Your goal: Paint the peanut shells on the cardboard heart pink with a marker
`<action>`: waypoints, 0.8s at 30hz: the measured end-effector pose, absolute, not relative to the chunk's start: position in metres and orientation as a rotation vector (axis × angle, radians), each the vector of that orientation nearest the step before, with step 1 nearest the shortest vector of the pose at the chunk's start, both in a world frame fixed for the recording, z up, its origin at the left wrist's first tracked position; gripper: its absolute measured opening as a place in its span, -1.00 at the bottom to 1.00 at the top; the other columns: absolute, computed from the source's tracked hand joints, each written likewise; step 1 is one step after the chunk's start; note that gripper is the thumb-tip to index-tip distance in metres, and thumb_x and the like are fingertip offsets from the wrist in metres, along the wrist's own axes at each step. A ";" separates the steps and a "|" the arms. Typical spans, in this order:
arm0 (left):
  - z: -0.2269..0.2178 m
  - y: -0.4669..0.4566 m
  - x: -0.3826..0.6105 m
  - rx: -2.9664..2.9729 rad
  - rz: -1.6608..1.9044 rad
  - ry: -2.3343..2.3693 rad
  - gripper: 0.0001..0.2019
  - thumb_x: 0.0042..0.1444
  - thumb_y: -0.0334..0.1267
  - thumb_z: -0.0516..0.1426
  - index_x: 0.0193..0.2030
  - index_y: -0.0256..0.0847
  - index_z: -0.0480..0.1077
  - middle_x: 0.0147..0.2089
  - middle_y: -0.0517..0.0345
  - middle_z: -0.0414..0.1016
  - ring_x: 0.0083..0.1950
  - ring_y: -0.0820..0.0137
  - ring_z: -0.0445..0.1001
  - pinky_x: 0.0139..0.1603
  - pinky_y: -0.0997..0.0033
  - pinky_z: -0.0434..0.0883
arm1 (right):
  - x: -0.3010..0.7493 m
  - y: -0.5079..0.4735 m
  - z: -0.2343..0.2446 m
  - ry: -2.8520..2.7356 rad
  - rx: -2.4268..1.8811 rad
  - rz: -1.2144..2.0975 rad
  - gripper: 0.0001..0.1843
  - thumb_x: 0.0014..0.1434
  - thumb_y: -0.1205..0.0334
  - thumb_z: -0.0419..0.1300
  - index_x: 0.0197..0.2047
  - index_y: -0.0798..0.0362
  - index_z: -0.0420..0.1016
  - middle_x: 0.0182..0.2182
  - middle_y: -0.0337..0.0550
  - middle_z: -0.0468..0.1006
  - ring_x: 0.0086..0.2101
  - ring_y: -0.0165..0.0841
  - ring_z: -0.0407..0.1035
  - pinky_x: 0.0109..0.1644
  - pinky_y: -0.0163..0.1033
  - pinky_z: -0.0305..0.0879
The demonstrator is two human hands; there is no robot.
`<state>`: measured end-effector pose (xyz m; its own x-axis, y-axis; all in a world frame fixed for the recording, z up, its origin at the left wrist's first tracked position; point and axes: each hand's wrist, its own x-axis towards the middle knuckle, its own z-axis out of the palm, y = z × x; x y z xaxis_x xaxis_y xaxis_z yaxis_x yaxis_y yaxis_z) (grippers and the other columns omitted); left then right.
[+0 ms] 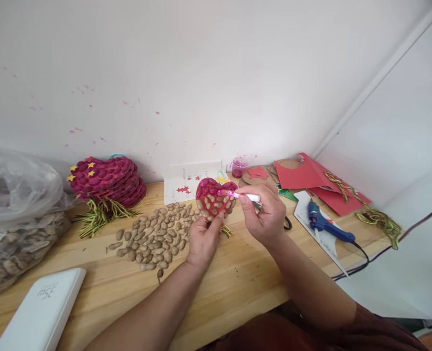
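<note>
Your desk [237, 292] runs along a pink-spattered wall. On its left sits the bag [22, 243] of peanuts; at the far right lies red card [299, 173]. The stack [108, 180] of painted hearts stands near the wall, beyond loose peanuts [157, 239] and the power bank [42, 312]. The glue gun [328, 225] rests on your right. Your left hand [205, 239] has its grip closed on the heart's lower edge, thumb on the front; your right hand [267, 214] has its grip pinched around the brush. The heart [216, 197] is before you, its upper peanuts magenta, lower ones bare. The cup [239, 168] of pink liquid stands behind; the brush [253, 197] points at the heart.
</note>
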<state>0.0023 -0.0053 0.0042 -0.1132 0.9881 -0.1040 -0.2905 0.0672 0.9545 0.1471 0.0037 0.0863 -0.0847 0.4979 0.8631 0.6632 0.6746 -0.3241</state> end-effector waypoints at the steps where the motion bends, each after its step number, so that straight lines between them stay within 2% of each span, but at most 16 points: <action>1: 0.005 -0.005 0.002 0.859 1.363 1.122 -0.56 -0.07 0.10 0.41 -0.55 -0.24 0.44 -0.61 0.23 0.36 -0.56 0.53 0.21 -0.50 0.48 0.18 | 0.147 0.004 0.086 -1.740 -0.936 -0.180 -0.90 0.33 0.27 0.22 -0.15 -0.01 0.59 -0.33 -0.17 0.66 -0.28 -0.28 0.50 -0.08 -0.08 0.33; 9: 0.006 -0.005 0.002 0.789 1.351 1.092 -0.52 -0.11 0.14 0.43 -0.55 -0.23 0.42 -0.63 0.27 0.32 -0.57 0.54 0.18 -0.54 0.49 0.14 | 0.150 0.005 0.086 -1.710 -0.952 -0.191 -0.90 0.33 0.29 0.23 -0.14 -0.03 0.59 -0.31 -0.18 0.68 -0.25 -0.27 0.51 -0.04 -0.06 0.35; 24: -0.001 -0.004 0.001 0.810 1.378 1.062 -0.54 -0.04 0.11 0.41 -0.55 -0.23 0.43 -0.60 0.25 0.36 -0.57 0.54 0.19 -0.52 0.49 0.15 | 0.150 0.005 0.085 -1.695 -0.951 -0.179 -0.89 0.33 0.29 0.22 -0.14 -0.02 0.59 -0.30 -0.17 0.69 -0.26 -0.27 0.52 -0.04 -0.05 0.36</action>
